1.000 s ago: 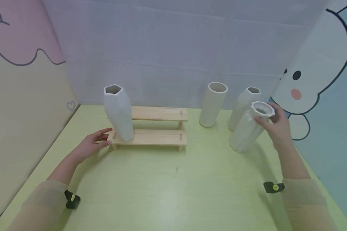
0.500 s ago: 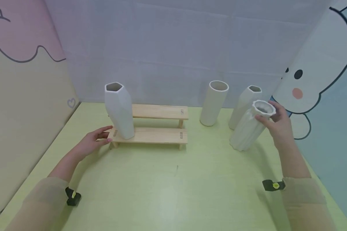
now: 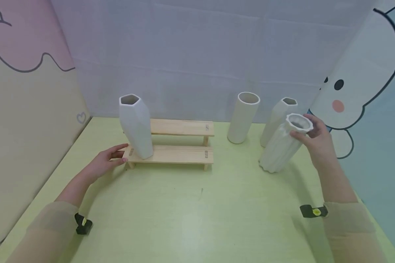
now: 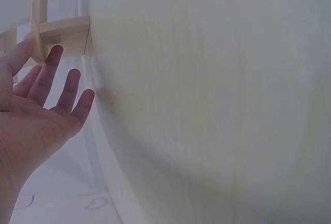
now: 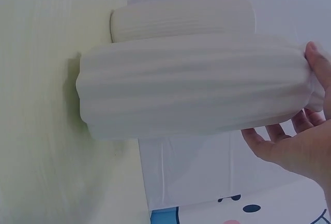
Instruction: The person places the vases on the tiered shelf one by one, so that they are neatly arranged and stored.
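My right hand [image 3: 319, 142] grips a white fluted vase [image 3: 279, 148] near its wavy rim, thumb on the near side. In the right wrist view the vase's ribbed body [image 5: 191, 87] leans across, with a dark shadow beside its base; whether the base touches the table cannot be told. My left hand [image 3: 103, 164] rests at the left end of the low wooden step stand [image 3: 181, 154], its fingers loosely extended. In the left wrist view the thumb and fingertips [image 4: 56, 53] lie against the board's end and leg [image 4: 67, 35]. A faceted white vase [image 3: 136, 128] stands on that board.
A plain white cylindrical vase [image 3: 243, 118] stands at the back. Another faceted white vase [image 3: 278, 122] is just behind the fluted one, partly hidden by it. The stand's higher rear board [image 3: 182, 128] lies behind the lower one. Walls close off the table's back and sides.
The fluted vase's base has shifted slightly left, with its top still in my right hand. The left hand keeps its place at the stand's end.
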The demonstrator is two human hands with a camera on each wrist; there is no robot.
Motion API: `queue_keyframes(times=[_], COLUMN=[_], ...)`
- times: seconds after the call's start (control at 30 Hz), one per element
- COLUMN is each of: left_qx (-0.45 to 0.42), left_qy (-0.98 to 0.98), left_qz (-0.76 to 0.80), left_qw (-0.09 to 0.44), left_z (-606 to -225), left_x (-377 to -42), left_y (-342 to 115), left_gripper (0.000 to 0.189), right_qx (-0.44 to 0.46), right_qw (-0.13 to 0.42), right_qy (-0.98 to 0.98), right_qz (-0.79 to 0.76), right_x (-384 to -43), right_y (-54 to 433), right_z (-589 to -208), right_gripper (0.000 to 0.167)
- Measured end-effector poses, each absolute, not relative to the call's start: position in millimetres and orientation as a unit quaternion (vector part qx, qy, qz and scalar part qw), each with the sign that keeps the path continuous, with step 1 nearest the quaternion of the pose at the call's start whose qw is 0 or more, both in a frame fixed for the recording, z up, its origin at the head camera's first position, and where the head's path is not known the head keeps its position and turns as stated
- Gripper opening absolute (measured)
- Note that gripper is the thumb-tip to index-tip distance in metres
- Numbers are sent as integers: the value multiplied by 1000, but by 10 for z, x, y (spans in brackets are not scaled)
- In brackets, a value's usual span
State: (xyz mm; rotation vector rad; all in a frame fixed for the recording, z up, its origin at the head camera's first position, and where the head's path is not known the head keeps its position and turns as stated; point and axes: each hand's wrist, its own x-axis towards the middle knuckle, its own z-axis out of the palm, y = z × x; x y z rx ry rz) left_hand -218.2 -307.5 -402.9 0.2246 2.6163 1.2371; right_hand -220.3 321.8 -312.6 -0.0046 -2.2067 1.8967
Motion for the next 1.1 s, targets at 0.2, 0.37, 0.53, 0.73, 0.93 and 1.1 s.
queue_keyframes(times=[0.2,0.37,0.53,0.73,0.93,1.1], left_qx=[81,81,82,85,85,86], left_qy=[896,895,894,894,893,891], left_qz=[421,423,424,424,426,429], left_qw=[116,118,119,117,118,120], left_z=[-4015,-4023,-4031,-4030,-4050,-4056], left_x=[-2167,-2170,-2173,-2174,-2178,-2182], left_y=[-3060,-3070,-3082,-3080,-3100,-3102], left_gripper=[68,68,68,68,69,69], right_qx=[30,34,34,66,83,100], right_qw=[121,122,110,107,104,104], right_qy=[-716,-716,-726,-708,-702,-697], right_qz=[687,686,678,695,700,703], right_x=[-2185,-2171,-2164,-2167,-2177,-2188], right_y=[3121,3028,2927,2751,2543,2375], right_z=[-3027,-2910,-2789,-2658,-2536,-2480], right_gripper=[64,61,63,60,60,60])
